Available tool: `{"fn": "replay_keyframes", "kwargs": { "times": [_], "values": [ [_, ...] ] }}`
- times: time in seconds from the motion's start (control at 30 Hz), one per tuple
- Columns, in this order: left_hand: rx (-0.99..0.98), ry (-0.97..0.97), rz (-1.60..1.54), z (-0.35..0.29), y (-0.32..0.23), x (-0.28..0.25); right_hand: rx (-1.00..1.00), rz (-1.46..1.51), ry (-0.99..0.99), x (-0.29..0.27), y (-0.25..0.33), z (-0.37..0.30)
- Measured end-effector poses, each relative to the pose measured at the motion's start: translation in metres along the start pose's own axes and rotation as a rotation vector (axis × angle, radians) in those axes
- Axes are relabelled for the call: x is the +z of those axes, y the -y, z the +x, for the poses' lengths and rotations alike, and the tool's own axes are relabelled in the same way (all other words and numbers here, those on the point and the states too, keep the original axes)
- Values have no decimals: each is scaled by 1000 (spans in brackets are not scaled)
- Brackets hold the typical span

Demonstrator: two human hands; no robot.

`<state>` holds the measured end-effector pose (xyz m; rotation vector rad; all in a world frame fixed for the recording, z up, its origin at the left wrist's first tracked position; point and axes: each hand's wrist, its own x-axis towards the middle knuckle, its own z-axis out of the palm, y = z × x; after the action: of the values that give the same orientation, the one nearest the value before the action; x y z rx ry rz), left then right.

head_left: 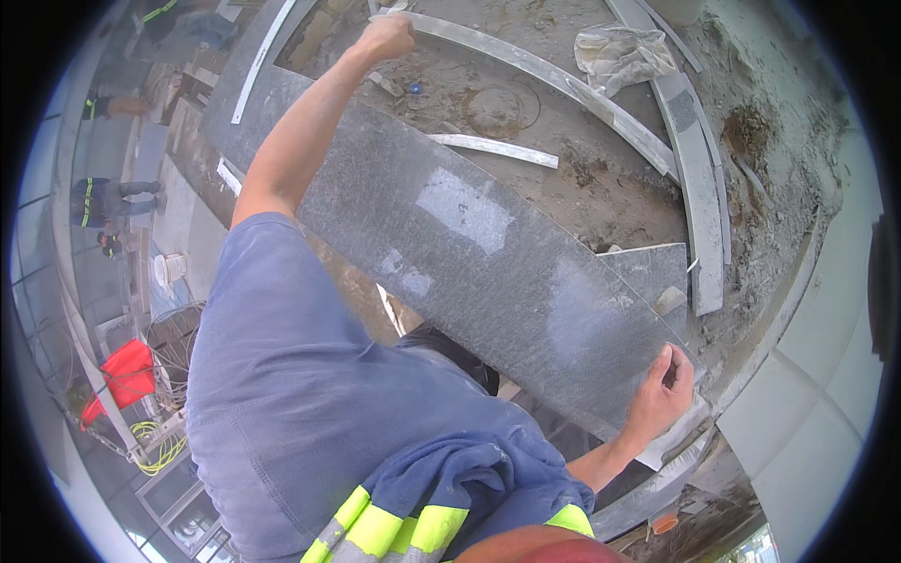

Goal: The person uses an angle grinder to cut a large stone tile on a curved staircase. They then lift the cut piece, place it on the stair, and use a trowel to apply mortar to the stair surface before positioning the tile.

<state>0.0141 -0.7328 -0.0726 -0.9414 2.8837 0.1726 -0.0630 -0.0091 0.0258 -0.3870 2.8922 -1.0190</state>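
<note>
The left hand [387, 38] is near the upper rim, its fingers bent around or against something pale; the fingertips are too small to make out, so I cannot tell whether they pinch it. The right hand [660, 399] is curled at the lower-right end of a long grey slab [366, 178], thumb and forefinger bent toward each other, but whether they grip its edge cannot be told. The left arm and blue shirt [282, 328] hide part of the slab's near edge, and what supports it underneath is hard to see. The slab lies in front of the person, beside bare soil [507, 103], its long axis running from upper left to lower right. It is flat and straight-sided, with a finely speckled, stone-like face marked by whitish, dusty patches. A smaller grey piece [657, 267] shows beyond its far edge, partly covered by it. Across the rough, grainy soil curves a narrow pale strip [507, 39]; near it lies a crumpled, translucent whitish sheet [624, 56]. People in the left background are small and blurred.
</note>
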Motion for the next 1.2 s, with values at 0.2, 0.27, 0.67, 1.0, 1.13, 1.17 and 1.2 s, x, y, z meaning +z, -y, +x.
{"fn": "replay_keyframes", "kwargs": {
  "times": [0.2, 0.27, 0.67, 1.0, 1.13, 1.17, 1.2],
  "values": [
    [-391, 525, 177, -31, 64, -44, 87, 9, -26, 1, -10, -9],
    [-278, 569, 186, -28, 71, -30, 98, 0, -19, 3, -6, -11],
    [89, 483, -31, -43, 54, -2, 88, 61, -102, -10, 1, -1],
    [396, 277, -525, -60, -187, -79, 189, 76, -83, -15, -10, 9],
    [786, 382, -669, -91, -323, -61, -57, -84, 62, 2, -14, 54],
    [886, 387, -651, -96, -353, -55, -96, -101, 100, 6, -15, 65],
    [978, 396, -623, -102, -374, -50, -89, -93, 147, 11, -12, 72]
  ]
}}
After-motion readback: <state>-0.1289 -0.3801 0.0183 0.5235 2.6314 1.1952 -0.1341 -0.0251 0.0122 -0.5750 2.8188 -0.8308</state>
